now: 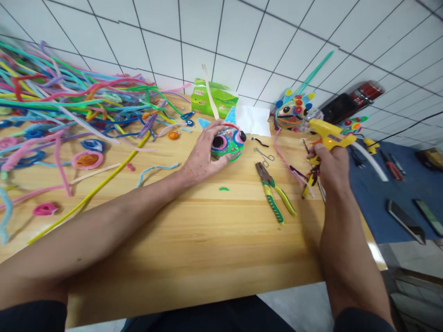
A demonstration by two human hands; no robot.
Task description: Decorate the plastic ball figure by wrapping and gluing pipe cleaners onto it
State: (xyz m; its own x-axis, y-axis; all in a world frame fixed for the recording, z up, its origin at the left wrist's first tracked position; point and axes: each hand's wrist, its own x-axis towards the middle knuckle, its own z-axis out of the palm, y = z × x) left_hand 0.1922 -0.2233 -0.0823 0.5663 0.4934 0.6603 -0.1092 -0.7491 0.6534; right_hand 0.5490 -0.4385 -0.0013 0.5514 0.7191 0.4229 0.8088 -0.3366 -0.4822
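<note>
Yellow glue gun, crowded workplace

Left hand grasps the side of the round figure, thumb at the front; if this grip loosens, the figure could roll. Right hand is wrapped around the gun's handle. Its nozzle points toward a second figure, up and left of this hand, so hot glue, if any, might drip there. A pink strip, left of the right hand, could catch, and the black cord, to that hand's right, might pull the gun sideways.
</note>
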